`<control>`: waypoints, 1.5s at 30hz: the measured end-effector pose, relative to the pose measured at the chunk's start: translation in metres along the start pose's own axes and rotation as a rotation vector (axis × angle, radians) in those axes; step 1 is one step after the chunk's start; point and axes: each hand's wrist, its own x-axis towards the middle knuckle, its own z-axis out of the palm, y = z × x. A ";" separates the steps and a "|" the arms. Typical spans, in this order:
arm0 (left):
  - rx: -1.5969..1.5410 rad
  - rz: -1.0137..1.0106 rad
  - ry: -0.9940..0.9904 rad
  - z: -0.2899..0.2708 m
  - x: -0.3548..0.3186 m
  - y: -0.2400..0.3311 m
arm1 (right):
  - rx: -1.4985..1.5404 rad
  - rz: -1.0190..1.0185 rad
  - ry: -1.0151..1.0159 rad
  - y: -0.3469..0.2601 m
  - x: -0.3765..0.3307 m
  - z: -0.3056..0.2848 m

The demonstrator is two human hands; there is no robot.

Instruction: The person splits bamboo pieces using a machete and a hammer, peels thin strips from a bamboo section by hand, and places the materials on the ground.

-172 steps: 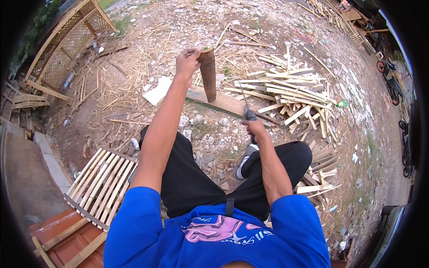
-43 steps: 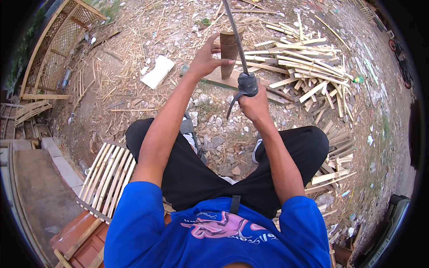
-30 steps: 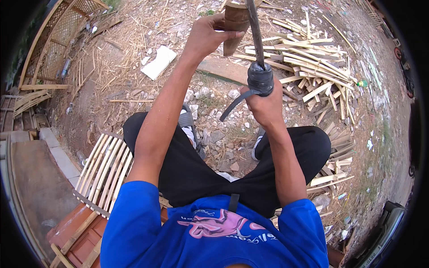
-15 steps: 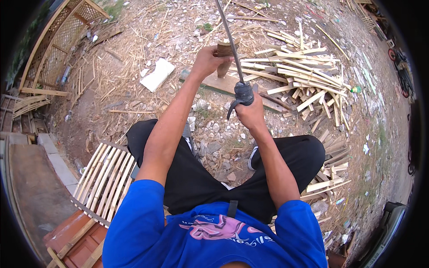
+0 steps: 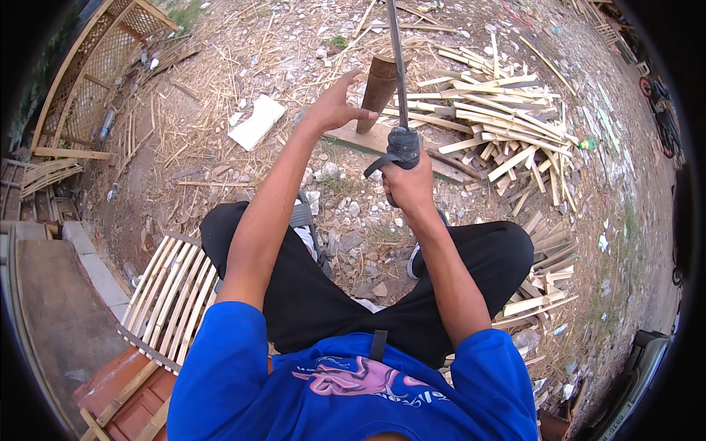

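Note:
My right hand [image 5: 410, 184] is closed around the black-wrapped handle [image 5: 403, 145] of a long, narrow machete, a loose strap hanging from the grip. Its dark blade [image 5: 398, 62] points up and away from me. Left of the blade, a brown split bamboo piece [image 5: 378, 92] stands on a wooden plank [image 5: 349, 142] on the ground, leaning slightly. Beside it my left hand [image 5: 338, 110] is open with fingers spread; the thumb reaches the bamboo's near side, but whether it touches I cannot tell.
Split bamboo strips [image 5: 500, 121] lie heaped beyond my right knee, with more pieces [image 5: 544, 279] nearer. A white slab [image 5: 257, 123] lies to the left. A slatted bamboo panel [image 5: 173, 294] is by my left leg. Lattice furniture [image 5: 99, 73] stands far left, a motorbike [image 5: 662, 121] far right.
My left hand has loosened from the bamboo piece and its fingers have spread, shifting a little left. The machete blade has swung to a more upright line, with my right hand slightly lower.

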 end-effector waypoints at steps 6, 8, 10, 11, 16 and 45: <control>-0.311 -0.207 0.306 -0.047 -0.038 0.063 | 0.096 0.055 -0.035 -0.020 0.008 0.012; -0.387 -0.290 0.141 -0.046 -0.062 0.089 | 0.099 0.047 -0.093 -0.021 0.013 0.015; -0.486 -0.334 -0.084 -0.037 -0.079 0.099 | 0.072 -0.061 -0.103 -0.017 0.021 0.031; -0.516 -0.293 -0.131 -0.032 -0.085 0.097 | 0.036 -0.163 -0.133 -0.015 0.027 0.042; -0.516 -0.309 0.077 -0.038 -0.068 0.068 | -0.146 -0.192 -0.512 -0.040 0.055 0.037; -0.634 -0.332 0.243 -0.065 -0.081 0.063 | -1.642 0.139 0.076 0.310 0.162 -0.190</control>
